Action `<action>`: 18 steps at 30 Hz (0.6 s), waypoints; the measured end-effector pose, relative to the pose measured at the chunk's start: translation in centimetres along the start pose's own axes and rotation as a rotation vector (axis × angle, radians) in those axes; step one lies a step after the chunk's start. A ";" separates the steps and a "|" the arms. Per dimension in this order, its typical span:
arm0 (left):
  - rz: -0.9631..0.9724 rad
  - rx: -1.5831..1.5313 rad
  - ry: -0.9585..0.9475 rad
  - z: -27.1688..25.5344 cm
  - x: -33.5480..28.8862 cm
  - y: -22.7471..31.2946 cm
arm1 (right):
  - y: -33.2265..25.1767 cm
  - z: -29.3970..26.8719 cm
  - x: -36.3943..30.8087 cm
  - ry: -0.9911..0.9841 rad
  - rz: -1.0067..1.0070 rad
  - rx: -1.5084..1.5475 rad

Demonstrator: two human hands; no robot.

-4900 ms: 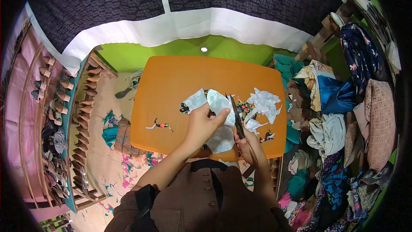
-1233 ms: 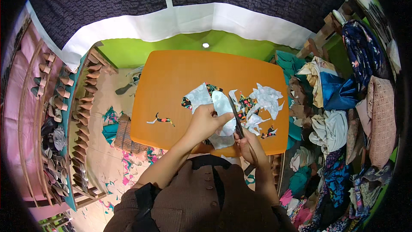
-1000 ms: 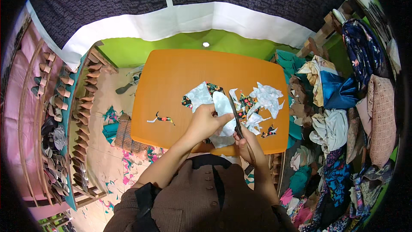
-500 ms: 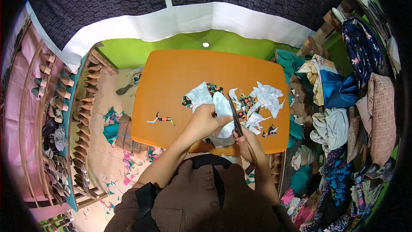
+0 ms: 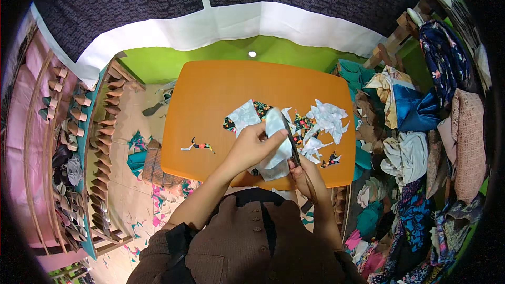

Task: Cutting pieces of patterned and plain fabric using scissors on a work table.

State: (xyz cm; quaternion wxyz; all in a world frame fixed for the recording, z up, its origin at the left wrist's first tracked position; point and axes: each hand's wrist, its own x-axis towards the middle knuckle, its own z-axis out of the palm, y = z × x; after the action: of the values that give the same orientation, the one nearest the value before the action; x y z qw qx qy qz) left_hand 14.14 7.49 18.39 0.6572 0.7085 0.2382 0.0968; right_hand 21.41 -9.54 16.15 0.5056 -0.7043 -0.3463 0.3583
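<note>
My left hand pinches a white, sole-shaped piece of fabric between thumb and fingers, above the orange table. Along its right edge run the dark blades of large scissors, gripped at the handles by my right hand. Beneath and left of my left hand lie cut fabric pieces, pale on one side and dark floral on the other. To the right of the scissors is a loose heap of white offcuts mixed with dark floral scraps.
The orange table has a small floral scrap on its left. A wooden rack of shoe forms stands left, fabric scraps lying on the floor beside it. Piled and hanging cloths crowd the right side.
The white piece and my left hand have shifted slightly right, and the piece has turned a little. The scissors and my right hand have moved slightly right with them.
</note>
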 end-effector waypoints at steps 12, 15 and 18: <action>0.045 0.020 0.058 0.7 0.0 0.2 | -0.4 0.0 0.2 -0.054 0.061 0.116; 0.041 0.016 0.054 0.7 -0.1 -0.2 | -0.5 0.2 0.4 -0.023 0.015 0.067; 0.077 0.064 0.073 0.8 -0.2 0.3 | -0.5 0.2 0.4 -0.005 0.006 0.060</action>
State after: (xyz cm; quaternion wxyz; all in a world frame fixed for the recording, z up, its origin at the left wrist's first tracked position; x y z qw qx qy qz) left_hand 14.44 6.68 18.63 0.6210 0.7337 0.2374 0.1402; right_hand 21.40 -9.00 16.51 0.5247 -0.6889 -0.3345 0.3717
